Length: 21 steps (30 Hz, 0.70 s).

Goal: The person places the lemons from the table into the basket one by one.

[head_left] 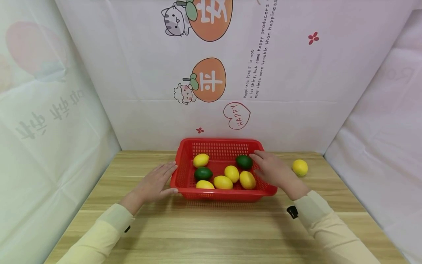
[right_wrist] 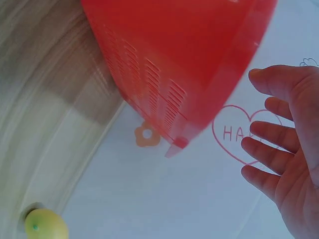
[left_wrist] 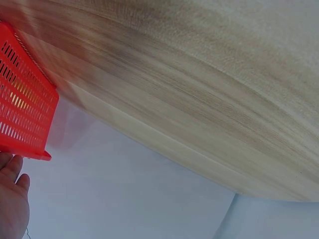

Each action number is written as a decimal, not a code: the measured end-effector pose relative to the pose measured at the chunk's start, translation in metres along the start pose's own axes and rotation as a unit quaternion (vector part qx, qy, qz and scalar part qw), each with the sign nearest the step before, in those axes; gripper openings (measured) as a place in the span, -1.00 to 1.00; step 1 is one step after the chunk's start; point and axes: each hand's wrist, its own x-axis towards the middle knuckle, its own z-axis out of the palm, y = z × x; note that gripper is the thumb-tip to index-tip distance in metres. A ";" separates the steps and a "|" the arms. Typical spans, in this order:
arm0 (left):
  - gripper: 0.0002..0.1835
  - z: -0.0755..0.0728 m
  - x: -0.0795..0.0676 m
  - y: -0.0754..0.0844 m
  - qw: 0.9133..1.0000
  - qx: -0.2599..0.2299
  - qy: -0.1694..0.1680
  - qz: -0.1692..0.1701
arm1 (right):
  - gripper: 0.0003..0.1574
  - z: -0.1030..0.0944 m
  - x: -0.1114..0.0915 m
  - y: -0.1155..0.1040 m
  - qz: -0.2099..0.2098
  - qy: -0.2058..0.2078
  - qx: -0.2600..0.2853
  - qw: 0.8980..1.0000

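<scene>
A red plastic basket (head_left: 224, 194) stands on the wooden table by the back wall. Inside lie several yellow lemons (head_left: 232, 174) and two dark green, lemon-shaped fruits, one on the left (head_left: 203, 173) and one at the right (head_left: 244, 161). My left hand (head_left: 154, 184) is at the basket's left rim, its fingertips touching the edge. Over the right rim reaches my right hand (head_left: 271, 169), fingers extended near the right green fruit. The right wrist view has that hand (right_wrist: 289, 144) spread beside the rim, holding nothing.
Another lemon (head_left: 300, 167) lies on the table (head_left: 211, 231) to the right of the basket. White printed cloth (head_left: 148, 73) hangs behind the table, and white cloth also flanks it on both sides.
</scene>
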 end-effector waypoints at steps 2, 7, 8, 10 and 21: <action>-0.08 0.000 0.000 0.000 1.000 -0.001 -0.001 0.000 | -0.17 -0.003 -0.001 0.000 0.002 0.001 0.000 1.000; -0.08 0.000 0.000 -0.001 1.000 0.000 -0.002 -0.001 | -0.19 -0.010 -0.003 0.001 -0.006 0.025 -0.006 1.000; -0.08 0.001 0.000 -0.001 1.000 0.001 -0.003 -0.002 | -0.20 -0.012 -0.004 0.001 -0.008 0.031 -0.006 0.999; -0.07 0.001 0.001 -0.001 1.000 0.002 -0.003 -0.002 | -0.21 -0.014 -0.005 0.002 -0.015 0.045 -0.007 0.999; -0.06 0.002 0.000 -0.001 1.000 0.000 -0.001 -0.004 | -0.24 -0.020 -0.013 0.014 -0.038 0.100 -0.014 0.994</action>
